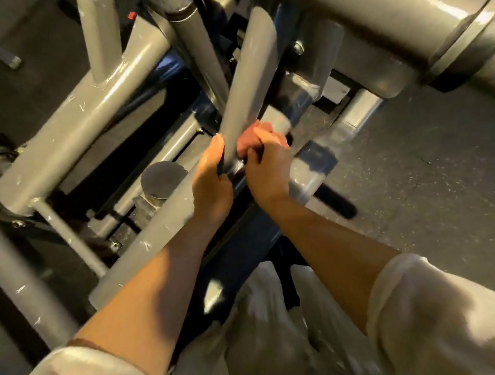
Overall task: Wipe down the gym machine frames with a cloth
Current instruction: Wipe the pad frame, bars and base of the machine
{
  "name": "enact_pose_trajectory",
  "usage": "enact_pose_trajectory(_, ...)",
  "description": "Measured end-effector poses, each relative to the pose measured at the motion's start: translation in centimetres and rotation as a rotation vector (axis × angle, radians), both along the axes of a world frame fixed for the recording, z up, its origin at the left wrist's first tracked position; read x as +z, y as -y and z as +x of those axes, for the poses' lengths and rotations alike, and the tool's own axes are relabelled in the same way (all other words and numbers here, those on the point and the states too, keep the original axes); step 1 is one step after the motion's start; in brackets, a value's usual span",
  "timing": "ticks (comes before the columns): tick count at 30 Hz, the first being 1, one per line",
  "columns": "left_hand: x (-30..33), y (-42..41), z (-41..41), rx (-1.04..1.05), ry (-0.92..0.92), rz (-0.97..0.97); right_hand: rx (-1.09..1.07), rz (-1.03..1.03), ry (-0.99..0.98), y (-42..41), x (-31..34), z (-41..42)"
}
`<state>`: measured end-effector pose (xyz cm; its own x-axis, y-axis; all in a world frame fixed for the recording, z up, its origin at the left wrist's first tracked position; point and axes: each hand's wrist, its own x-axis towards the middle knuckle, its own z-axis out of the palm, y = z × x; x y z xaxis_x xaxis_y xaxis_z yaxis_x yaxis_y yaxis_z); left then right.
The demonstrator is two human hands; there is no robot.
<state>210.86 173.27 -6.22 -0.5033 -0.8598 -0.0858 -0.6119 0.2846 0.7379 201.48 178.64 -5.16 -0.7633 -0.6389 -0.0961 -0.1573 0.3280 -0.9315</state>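
The slanted grey painted steel bar of the gym machine runs from the far middle of the scene down toward me, and both of my hands meet at its near end. My left hand is wrapped around the left side of the bar, thumb lying up along its edge, fingers curled under and out of sight, so it is gripping the metal itself. My right hand is closed just beside it on the bar's right side, fingers folded tight over a small bunched reddish-pink cloth that pokes out above my knuckles and presses against the bar. Most of the cloth is buried in my fist, so I cannot make out its full shape. Motion blur smears the dark blue part of the frame right behind my right hand, and its edges are hard to read. Left of my hands a thick grey tube slants away, with one round flat-topped grey post nearer in. A very thick grey cylinder crosses the far right, cut off by the frame's edge. The speckled dark rubber floor fills the right side. My two bare forearms come out of two rolled pale sleeves, and pale blurred fabric lies between them at the near edge.
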Motion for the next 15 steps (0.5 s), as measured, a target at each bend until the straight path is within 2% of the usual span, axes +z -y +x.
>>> enact_pose_trajectory(2, 0.9, -0.6, -0.2, 0.008, 0.011, 0.025, -0.181, -0.17, 0.061, 1.2, 2.2, -1.3)
enact_pose_trajectory(3, 0.8, -0.8, -0.4, -0.009, 0.015, 0.003, -0.229, -0.211, 0.031, 1.6, 3.2, -1.8)
enact_pose_trajectory(5, 0.2, -0.6, -0.5, -0.029, 0.005, 0.004, -0.225, -0.225, -0.058, 1.9, 3.6, -1.8)
enact_pose_trajectory(10, -2.4, -0.3, -0.2, -0.039, -0.02, 0.024, 0.157, 0.068, 0.033, -0.8, -0.1, 0.5)
enact_pose_trajectory(15, -2.6, -2.4, -1.1, 0.094, -0.002, -0.07, 0.479, 0.129, -0.332, -2.2, -4.2, -0.7)
